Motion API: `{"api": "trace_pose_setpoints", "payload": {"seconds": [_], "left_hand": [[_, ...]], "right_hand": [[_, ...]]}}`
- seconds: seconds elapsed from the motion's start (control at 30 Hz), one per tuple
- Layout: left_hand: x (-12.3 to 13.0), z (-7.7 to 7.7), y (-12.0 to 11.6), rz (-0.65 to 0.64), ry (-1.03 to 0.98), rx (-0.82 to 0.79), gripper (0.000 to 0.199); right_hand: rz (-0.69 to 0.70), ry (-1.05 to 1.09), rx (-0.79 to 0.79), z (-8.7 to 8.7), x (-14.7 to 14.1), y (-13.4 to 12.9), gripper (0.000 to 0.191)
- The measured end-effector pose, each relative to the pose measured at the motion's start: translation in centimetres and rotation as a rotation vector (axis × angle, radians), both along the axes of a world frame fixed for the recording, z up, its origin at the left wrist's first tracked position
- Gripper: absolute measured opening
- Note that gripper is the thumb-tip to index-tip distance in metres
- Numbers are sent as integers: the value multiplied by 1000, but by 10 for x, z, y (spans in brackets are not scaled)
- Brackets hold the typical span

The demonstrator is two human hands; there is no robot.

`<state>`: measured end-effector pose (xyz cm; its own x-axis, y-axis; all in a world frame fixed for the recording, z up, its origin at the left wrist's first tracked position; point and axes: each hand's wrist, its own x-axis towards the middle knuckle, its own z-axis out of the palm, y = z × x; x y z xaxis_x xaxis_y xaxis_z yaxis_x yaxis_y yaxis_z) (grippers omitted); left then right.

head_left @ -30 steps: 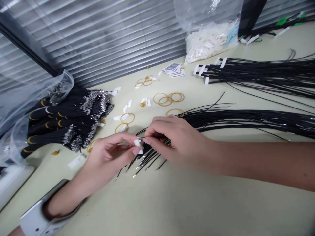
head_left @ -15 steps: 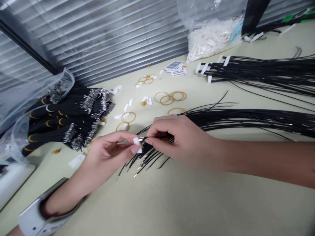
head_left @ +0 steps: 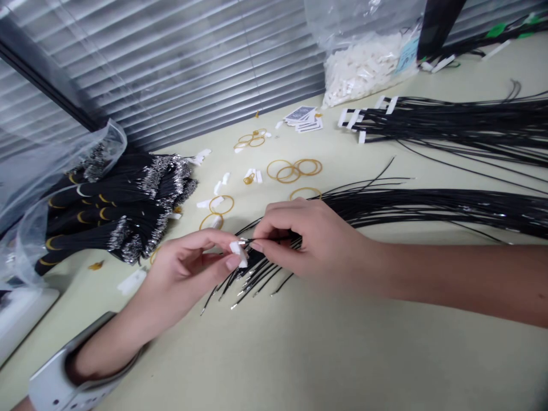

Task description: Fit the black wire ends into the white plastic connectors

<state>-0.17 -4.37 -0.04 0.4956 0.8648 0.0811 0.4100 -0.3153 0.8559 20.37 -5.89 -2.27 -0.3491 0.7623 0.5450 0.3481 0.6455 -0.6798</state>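
Note:
Between thumb and forefinger, my left hand pinches a small white connector. My right hand grips a thin black wire just to the right, its metal tip at the upper part of the connector. Whether the tip is inside the connector is too small to tell. Under and behind my right hand runs a bundle of loose black wires, their metal-tipped ends fanned out below the connector.
Tied black wire bundles lie at the left in clear plastic. Rubber bands and white pieces are scattered behind my hands. Wires with white connectors, a bag of white connectors and playing cards are farther back.
The wire tip has shifted slightly at the upper part of the connector, and the connector is tilted a little more. The whole view has moved slightly.

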Motion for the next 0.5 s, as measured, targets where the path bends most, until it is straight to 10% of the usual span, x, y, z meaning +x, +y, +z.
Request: {"api": "trace_pose_setpoints", "payload": {"seconds": [0.5], "left_hand": [[-1, 0, 0, -30, 26, -8, 8]], "right_hand": [[10, -7, 28, -2, -2, 3, 10]]}}
